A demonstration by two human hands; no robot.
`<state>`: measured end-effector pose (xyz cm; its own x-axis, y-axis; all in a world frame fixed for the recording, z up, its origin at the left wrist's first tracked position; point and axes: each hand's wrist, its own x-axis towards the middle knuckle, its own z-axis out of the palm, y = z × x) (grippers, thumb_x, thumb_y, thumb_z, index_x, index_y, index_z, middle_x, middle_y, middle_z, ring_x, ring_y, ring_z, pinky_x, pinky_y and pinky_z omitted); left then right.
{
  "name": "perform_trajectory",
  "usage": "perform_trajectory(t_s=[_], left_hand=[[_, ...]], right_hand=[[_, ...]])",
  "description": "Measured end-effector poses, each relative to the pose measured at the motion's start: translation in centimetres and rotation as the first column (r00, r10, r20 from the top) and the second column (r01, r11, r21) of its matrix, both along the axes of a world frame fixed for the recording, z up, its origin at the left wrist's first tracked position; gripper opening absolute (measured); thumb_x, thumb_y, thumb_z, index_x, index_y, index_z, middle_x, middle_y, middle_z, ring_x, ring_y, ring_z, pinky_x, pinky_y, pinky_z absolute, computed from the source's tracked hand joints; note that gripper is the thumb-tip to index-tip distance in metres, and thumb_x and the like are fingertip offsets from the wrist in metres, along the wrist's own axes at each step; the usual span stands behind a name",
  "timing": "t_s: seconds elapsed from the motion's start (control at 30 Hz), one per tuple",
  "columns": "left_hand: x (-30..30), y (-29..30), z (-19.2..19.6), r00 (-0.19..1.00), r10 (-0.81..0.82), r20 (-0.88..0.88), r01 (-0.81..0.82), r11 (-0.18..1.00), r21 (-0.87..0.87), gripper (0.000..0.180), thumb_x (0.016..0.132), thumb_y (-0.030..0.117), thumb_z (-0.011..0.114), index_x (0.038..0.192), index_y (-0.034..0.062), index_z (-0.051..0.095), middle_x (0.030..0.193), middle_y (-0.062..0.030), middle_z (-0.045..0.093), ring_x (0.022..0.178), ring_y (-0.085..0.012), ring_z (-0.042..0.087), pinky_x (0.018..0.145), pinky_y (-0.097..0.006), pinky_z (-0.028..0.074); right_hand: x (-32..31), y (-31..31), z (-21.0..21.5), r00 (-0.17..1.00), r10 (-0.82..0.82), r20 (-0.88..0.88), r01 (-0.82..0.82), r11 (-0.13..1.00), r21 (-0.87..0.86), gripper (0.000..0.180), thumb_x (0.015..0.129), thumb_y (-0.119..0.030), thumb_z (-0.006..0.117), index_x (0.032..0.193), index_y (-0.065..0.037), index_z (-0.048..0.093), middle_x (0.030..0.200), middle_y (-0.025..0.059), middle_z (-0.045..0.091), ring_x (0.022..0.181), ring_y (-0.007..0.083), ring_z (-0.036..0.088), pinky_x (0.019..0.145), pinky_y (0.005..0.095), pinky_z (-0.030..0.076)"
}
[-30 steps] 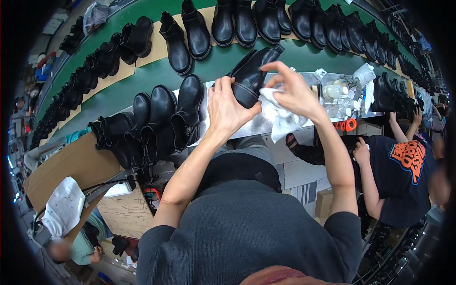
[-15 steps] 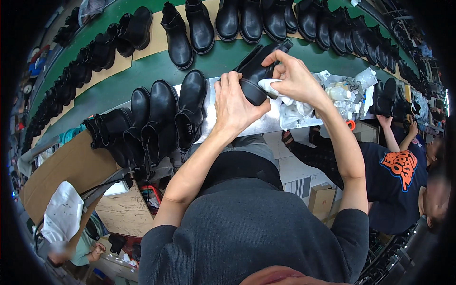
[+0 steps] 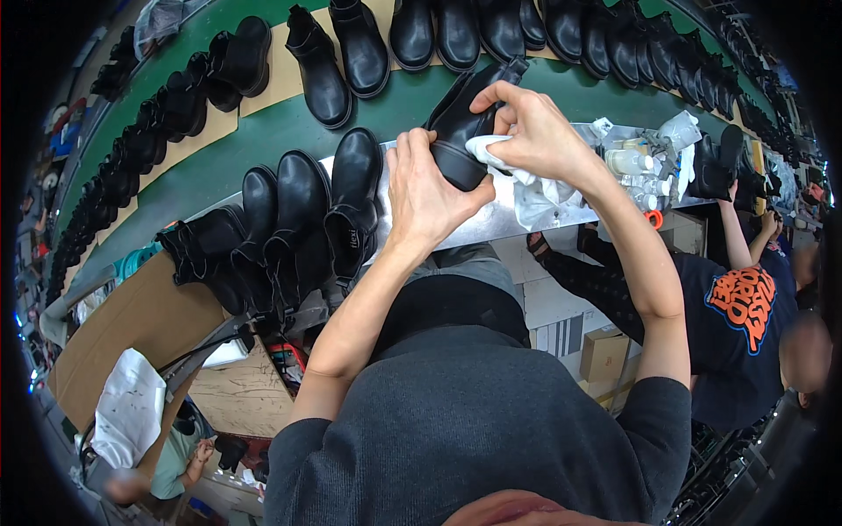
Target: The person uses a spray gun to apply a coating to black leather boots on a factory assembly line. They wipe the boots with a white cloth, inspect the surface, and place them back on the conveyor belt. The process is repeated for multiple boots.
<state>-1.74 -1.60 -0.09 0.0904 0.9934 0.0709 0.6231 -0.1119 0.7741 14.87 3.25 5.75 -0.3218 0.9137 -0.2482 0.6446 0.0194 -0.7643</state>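
A black ankle boot (image 3: 455, 125) is held tilted over the metal bench top (image 3: 500, 219), its shaft pointing away from me and to the right. My left hand (image 3: 430, 187) grips it at the sole end, the thumb stretched along below. Pinched in my right hand (image 3: 542, 136) is a white cloth (image 3: 488, 151), pressed against the boot's side near the sole. The right index finger arches over the boot's upper. Just left of my left hand lie several more black boots (image 3: 353, 167), toes pointing away.
Right of my hands stand several clear bottles (image 3: 628, 161) beside crumpled plastic (image 3: 545, 200). Beyond runs a green conveyor (image 3: 386, 112) with rows of black boots on cardboard. A co-worker (image 3: 732, 307) works at the right. A cardboard sheet (image 3: 132, 324) leans at the lower left.
The cloth and my right hand have shifted slightly left along the boot. The boot has turned a little in my left hand. A co-worker's boot at the right has lifted.
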Motion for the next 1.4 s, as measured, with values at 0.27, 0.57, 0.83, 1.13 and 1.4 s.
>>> perform_trajectory(t_s=[0.27, 0.57, 0.83, 1.13, 1.4], left_hand=[[-0.4, 0.4, -0.2, 0.999, -0.033, 0.001, 0.033, 0.999, -0.009, 0.069, 0.057, 0.029, 0.079, 0.105, -0.0071, 0.047, 0.103, -0.0211, 0.05, 0.096, -0.0365, 0.048, 0.084, -0.044, 0.044], [-1.1, 0.5, -0.2, 0.999, -0.039, -0.004, 0.039, 0.999, -0.027, 0.07, 0.057, 0.032, 0.081, 0.105, -0.0052, 0.047, 0.102, -0.0175, 0.052, 0.099, -0.0317, 0.051, 0.086, -0.042, 0.045], [-1.6, 0.4, -0.1, 0.999, -0.052, 0.012, 0.052, 0.998, -0.032, 0.068, 0.057, 0.032, 0.08, 0.103, -0.0048, 0.046, 0.1, -0.0174, 0.051, 0.1, -0.0318, 0.051, 0.085, -0.041, 0.045], [-2.4, 1.2, -0.2, 0.996, -0.071, 0.055, 0.073, 0.997, -0.036, 0.071, 0.056, 0.033, 0.078, 0.105, -0.0085, 0.047, 0.101, -0.0204, 0.052, 0.096, -0.0334, 0.05, 0.082, -0.042, 0.046], [-2.9, 1.4, 0.1, 0.996, -0.059, 0.062, 0.063, 0.996, -0.069, 0.07, 0.057, 0.033, 0.078, 0.105, -0.0064, 0.047, 0.102, -0.0202, 0.052, 0.097, -0.0334, 0.051, 0.083, -0.042, 0.047]], right_hand=[[0.0, 0.1, -0.2, 0.999, 0.012, 0.039, -0.012, 1.0, 0.02, 0.046, 0.064, -0.003, 0.065, 0.109, 0.003, 0.057, 0.06, 0.0073, 0.06, 0.054, 0.0126, 0.055, 0.057, 0.0275, 0.044], [-0.4, 0.1, -0.5, 0.999, 0.04, -0.009, -0.039, 0.995, 0.094, 0.047, 0.063, -0.009, 0.066, 0.106, 0.007, 0.06, 0.058, 0.012, 0.061, 0.054, 0.0172, 0.059, 0.053, 0.0293, 0.044], [-0.3, 0.2, -1.1, 0.996, 0.082, -0.03, -0.077, 0.988, 0.133, 0.044, 0.064, -0.008, 0.067, 0.104, 0.007, 0.061, 0.057, 0.0108, 0.059, 0.051, 0.016, 0.057, 0.052, 0.0287, 0.043], [-1.0, 0.7, -1.3, 0.987, -0.002, -0.163, 0.003, 1.0, 0.003, 0.042, 0.068, -0.005, 0.065, 0.108, 0.006, 0.06, 0.057, 0.0043, 0.058, 0.052, 0.011, 0.053, 0.054, 0.0263, 0.043], [-1.2, 1.1, -1.4, 0.986, 0.123, -0.11, -0.106, 0.983, 0.148, 0.046, 0.066, -0.005, 0.067, 0.11, 0.005, 0.06, 0.058, 0.007, 0.06, 0.055, 0.0131, 0.058, 0.057, 0.0263, 0.045]])
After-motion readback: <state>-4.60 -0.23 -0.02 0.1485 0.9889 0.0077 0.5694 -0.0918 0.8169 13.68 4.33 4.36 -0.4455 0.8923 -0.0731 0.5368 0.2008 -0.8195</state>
